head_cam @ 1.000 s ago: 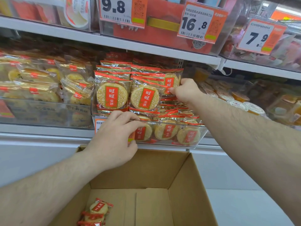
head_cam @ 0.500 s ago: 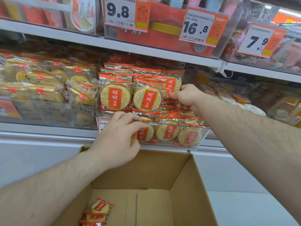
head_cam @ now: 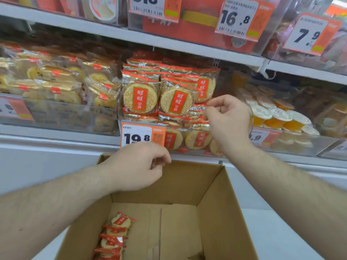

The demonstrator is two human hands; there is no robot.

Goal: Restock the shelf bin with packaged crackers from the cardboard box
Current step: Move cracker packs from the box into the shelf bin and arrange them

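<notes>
A clear shelf bin [head_cam: 189, 152] with a 19.8 price tag [head_cam: 139, 135] is packed with red-and-gold cracker packs [head_cam: 139, 97], some standing upright in front. Below it an open cardboard box [head_cam: 216, 212] holds a short row of the same cracker packs [head_cam: 115, 235] along its left side. My left hand [head_cam: 139, 166] hovers over the box's far edge, just under the price tag, fingers loosely curled and holding nothing. My right hand [head_cam: 228, 119] is in front of the bin's right side, fingers half curled and apart, nothing in it.
A bin of yellow cake packs [head_cam: 56, 87] sits to the left, a bin of orange jelly cups [head_cam: 277, 117] to the right. The upper shelf [head_cam: 169, 40] overhangs with price tags 16.8 and 7.9. A white ledge [head_cam: 56, 139] runs below the bins.
My right hand has let go of the packs and pulled back from the bin. My left hand dropped from the bin's front, uncovering the price tag. The view moved closer.
</notes>
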